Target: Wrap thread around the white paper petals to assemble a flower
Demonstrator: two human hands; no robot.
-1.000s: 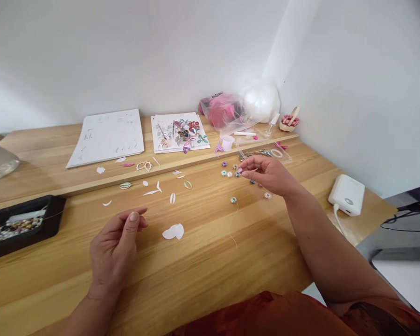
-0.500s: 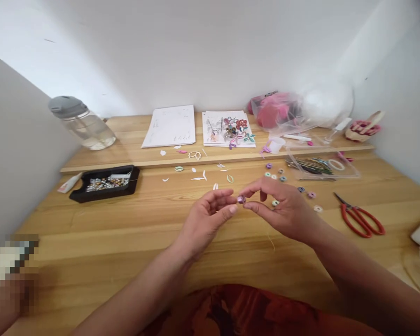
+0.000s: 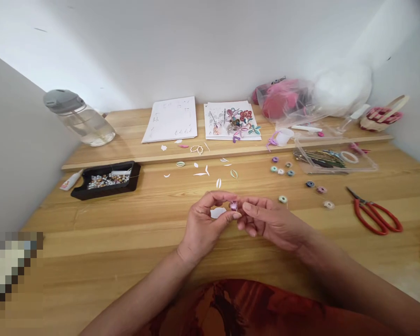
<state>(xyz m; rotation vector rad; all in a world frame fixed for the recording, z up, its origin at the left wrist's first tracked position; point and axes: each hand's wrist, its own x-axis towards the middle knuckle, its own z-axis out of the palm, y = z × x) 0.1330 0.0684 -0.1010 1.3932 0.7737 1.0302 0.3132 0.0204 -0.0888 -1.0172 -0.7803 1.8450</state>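
Between thumb and index finger, my left hand (image 3: 208, 224) pinches a small purple bobbin (image 3: 234, 206) above the middle of the wooden table. Right beside it is my right hand (image 3: 269, 219), its fingers curled near the bobbin; whether they pinch a thread is too small to tell. A white paper piece (image 3: 218, 213) shows behind my left hand. Beyond the hands lie small white leaf shapes (image 3: 219, 183) and a green-edged leaf (image 3: 234, 174). Several thread bobbins, among them a pale green one (image 3: 283, 199) and a dark blue one (image 3: 310, 184), lie to the right.
Red-handled scissors (image 3: 376, 217) lie at right, below a clear box (image 3: 360, 169) of wires. A black bead tray (image 3: 107, 190) and a glue tube (image 3: 70, 180) are at left. Along the raised shelf (image 3: 126, 156) stand a bottle (image 3: 86, 125), papers (image 3: 171, 119) and a basket (image 3: 378, 120).
The bobbin has passed into my left hand's pinch. My right hand has turned, its fingers now curled beside the bobbin. The view has shifted slightly, and the hand at the far left edge is gone.
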